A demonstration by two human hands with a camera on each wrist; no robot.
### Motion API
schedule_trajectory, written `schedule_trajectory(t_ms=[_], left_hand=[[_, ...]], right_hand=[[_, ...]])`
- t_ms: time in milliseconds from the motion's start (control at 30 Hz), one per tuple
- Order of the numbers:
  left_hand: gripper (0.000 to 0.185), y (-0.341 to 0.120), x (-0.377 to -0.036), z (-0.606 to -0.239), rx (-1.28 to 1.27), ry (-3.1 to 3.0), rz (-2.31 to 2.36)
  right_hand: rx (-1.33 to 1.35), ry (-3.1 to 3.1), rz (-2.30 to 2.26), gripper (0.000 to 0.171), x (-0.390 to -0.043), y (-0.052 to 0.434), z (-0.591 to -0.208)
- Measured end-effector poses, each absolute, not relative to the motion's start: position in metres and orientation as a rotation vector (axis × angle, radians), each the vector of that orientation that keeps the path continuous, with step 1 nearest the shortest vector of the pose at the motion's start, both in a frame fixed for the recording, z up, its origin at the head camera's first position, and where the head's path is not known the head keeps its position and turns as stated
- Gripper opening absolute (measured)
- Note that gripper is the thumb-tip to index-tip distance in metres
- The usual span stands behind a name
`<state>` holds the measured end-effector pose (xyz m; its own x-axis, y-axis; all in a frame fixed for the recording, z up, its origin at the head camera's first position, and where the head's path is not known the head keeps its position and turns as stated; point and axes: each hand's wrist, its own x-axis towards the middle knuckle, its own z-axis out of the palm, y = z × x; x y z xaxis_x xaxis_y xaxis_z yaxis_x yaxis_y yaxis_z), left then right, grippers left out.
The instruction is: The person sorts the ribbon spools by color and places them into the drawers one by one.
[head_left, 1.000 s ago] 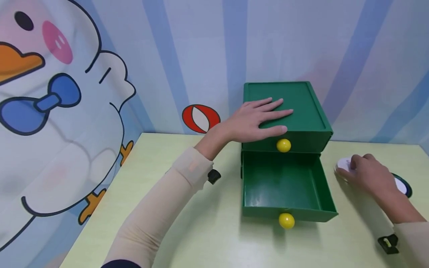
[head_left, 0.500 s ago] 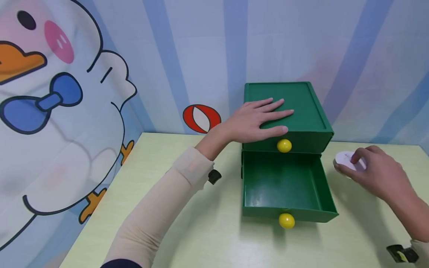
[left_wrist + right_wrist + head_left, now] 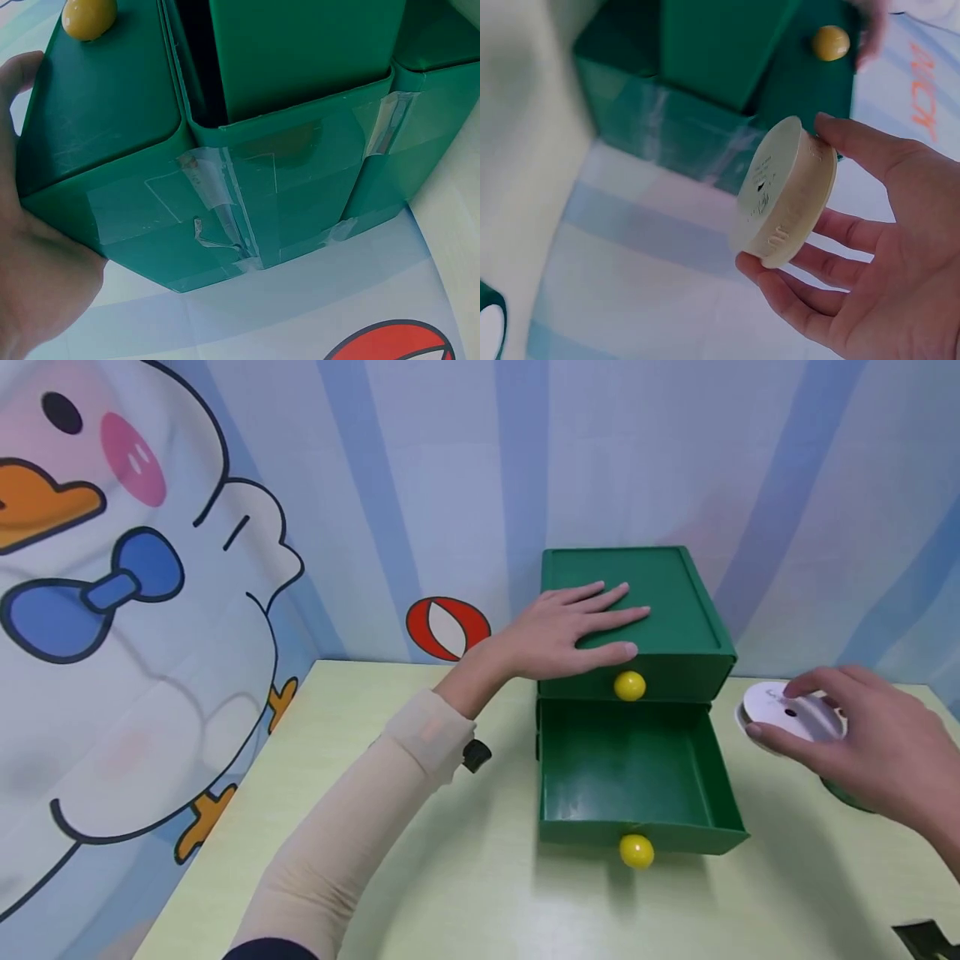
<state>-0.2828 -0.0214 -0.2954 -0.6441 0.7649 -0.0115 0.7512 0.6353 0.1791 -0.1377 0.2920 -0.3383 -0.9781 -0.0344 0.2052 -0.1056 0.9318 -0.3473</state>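
My left hand (image 3: 558, 635) rests flat on top of a green drawer cabinet (image 3: 675, 602), fingers spread. Below it, one drawer (image 3: 630, 768) is pulled out, with nothing inside; the drawer above it is closed. To the right of the cabinet, my right hand (image 3: 892, 752) holds a ribbon spool (image 3: 802, 717) by its edges, raised off the table. In the right wrist view, the spool (image 3: 787, 199) has pale round sides and cream ribbon with lettering, pinched between thumb and fingers. Under the right hand, a green-rimmed round thing (image 3: 847, 796) is mostly hidden.
Yellow round knobs (image 3: 637, 852) stick out from the drawer fronts. The pale table (image 3: 420, 877) meets a patterned backdrop (image 3: 630, 452) behind the cabinet. Clear tape (image 3: 217, 187) joins the cabinet's sections at the side. A green-rimmed white round object (image 3: 490, 315) shows at the right wrist view's edge.
My right hand has lifted the ribbon spool from the table, and more of its white face now shows. The left hand has stayed on the cabinet.
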Motion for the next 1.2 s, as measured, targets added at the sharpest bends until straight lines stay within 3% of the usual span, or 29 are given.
schedule_trajectory(t_ms=[233, 667, 1200], left_hand=[[0.063, -0.021, -0.282, -0.302, 1.281, 2.751, 0.25], [0.063, -0.02, -0.284, -0.298, 1.257, 2.763, 0.258], [0.064, -0.02, -0.285, -0.298, 1.258, 2.773, 0.247]], right_hand=[[0.272, -2.931, 0.57, 0.066, -0.127, 0.276, -0.331], [0.655, -2.967, 0.446, 0.056, -0.13, 0.241, -0.312], [1.156, -2.913, 0.283, 0.047, -0.144, 0.214, -0.323]])
